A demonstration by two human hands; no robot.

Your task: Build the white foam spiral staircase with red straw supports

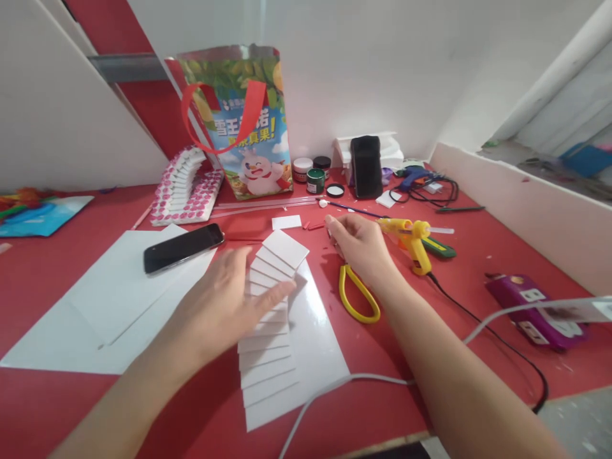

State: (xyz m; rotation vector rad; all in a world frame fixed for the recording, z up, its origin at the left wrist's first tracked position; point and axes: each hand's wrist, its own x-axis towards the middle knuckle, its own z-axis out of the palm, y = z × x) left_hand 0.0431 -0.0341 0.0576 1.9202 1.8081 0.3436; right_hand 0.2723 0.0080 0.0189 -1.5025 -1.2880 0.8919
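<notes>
My left hand point(224, 287) is closed around a small white model staircase point(270, 344), its thumb across the right side of the steps and its fingers along the left. The steps are thin white boards that rise away from me. The staircase stands on a glossy white sheet point(318, 331). To the right, my right hand point(358, 245) is low over the table with thumb and fingers pinched together; what is between them is too hidden to name. Below that hand lies a tool with yellow loop handles point(358, 299), its head covered by the hand. A loose white rectangle point(287, 222) lies beyond the staircase.
A yellow glue gun point(411, 239) and green cutter point(437, 247) lie at the right. A phone point(184, 247) rests on white sheets point(109, 287) at the left. A gift bag point(239, 127), paint jars point(315, 180) and upright phone point(366, 167) stand behind. A white cable point(329, 387) crosses the front.
</notes>
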